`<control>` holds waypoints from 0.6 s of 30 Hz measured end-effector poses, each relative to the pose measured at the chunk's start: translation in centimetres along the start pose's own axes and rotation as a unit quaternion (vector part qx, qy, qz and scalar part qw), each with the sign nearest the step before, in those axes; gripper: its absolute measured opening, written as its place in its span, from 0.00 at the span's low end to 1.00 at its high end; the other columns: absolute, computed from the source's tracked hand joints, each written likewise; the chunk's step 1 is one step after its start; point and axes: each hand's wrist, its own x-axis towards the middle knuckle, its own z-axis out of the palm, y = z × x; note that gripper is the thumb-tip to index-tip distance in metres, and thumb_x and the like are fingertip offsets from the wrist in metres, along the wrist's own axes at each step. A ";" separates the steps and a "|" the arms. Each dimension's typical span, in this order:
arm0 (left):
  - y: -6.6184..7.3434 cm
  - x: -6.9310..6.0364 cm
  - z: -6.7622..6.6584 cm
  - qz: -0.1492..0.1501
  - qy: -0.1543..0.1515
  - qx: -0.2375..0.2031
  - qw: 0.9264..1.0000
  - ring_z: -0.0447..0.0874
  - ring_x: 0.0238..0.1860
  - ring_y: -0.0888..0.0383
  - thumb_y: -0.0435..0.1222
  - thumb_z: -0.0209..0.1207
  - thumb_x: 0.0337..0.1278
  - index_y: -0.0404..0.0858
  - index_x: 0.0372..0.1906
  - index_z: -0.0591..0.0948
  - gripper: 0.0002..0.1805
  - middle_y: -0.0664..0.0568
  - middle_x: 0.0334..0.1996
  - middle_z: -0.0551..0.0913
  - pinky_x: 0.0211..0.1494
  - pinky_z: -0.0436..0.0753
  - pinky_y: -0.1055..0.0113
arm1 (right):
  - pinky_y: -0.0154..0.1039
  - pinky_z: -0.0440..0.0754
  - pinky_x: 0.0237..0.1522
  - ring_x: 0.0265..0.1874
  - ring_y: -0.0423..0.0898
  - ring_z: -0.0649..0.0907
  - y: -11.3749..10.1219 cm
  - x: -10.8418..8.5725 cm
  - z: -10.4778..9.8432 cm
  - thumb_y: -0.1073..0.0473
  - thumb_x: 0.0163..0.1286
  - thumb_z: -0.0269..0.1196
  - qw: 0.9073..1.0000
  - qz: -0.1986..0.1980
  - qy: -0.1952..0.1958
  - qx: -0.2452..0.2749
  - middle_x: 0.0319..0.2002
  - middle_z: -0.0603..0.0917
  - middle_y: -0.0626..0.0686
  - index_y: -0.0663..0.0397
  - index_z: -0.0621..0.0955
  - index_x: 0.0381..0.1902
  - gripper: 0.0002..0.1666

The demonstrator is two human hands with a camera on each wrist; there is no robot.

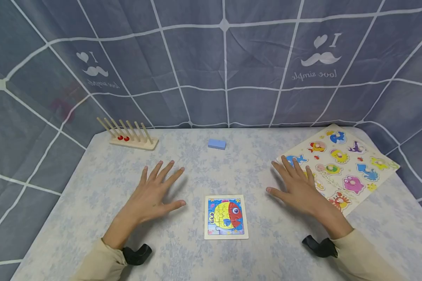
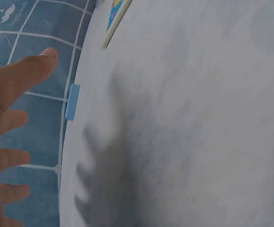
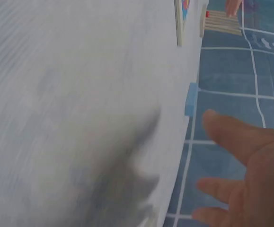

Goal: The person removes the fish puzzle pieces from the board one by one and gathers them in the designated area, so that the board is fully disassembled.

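Between the two hands a square fish jigsaw puzzle (image 1: 226,217) lies in a pale frame, its pieces fitted together. The left hand (image 1: 154,195) hovers over the table to the puzzle's left, fingers spread and holding nothing; its shadow falls below it in the left wrist view. To the puzzle's right, the right hand (image 1: 299,189) is likewise spread and holds nothing. Its fingers overlap the near left corner of a sea-animal peg board (image 1: 363,150) in the head view and hide part of it. Neither hand touches the puzzle.
A blue block (image 1: 217,144) lies beyond the puzzle near the table's back edge. At the back left stands a wooden base with several upright pegs (image 1: 135,142) and two red beads (image 1: 123,138). Grey-blue checked cloth (image 1: 197,58) hangs behind the patterned tabletop (image 1: 183,249).
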 end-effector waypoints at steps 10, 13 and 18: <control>2.6 -0.3 1.1 0.072 -0.043 -0.085 0.993 0.62 0.71 0.40 0.59 0.63 0.55 0.50 0.75 0.64 0.44 0.43 0.72 0.65 0.68 0.55 0.33 | 0.68 0.51 0.63 0.68 0.63 0.67 -2.6 1.5 1.2 0.51 0.64 0.67 0.997 -0.065 0.012 0.037 0.67 0.70 0.65 0.61 0.75 0.64 0.33; 3.6 -0.4 1.3 0.088 -0.068 -0.098 0.989 0.62 0.71 0.42 0.57 0.67 0.53 0.51 0.73 0.68 0.42 0.43 0.71 0.66 0.68 0.57 0.34 | 0.66 0.54 0.63 0.67 0.61 0.68 -3.6 1.8 1.6 0.53 0.64 0.68 0.996 -0.082 0.001 0.048 0.67 0.72 0.63 0.60 0.76 0.63 0.32; 5.0 -0.5 1.7 0.096 -0.116 -0.103 0.983 0.59 0.72 0.42 0.58 0.69 0.48 0.54 0.70 0.73 0.41 0.44 0.72 0.66 0.68 0.58 0.34 | 0.63 0.60 0.64 0.67 0.59 0.70 -5.3 2.4 2.5 0.57 0.63 0.69 0.991 -0.112 -0.028 0.064 0.66 0.74 0.60 0.60 0.77 0.62 0.30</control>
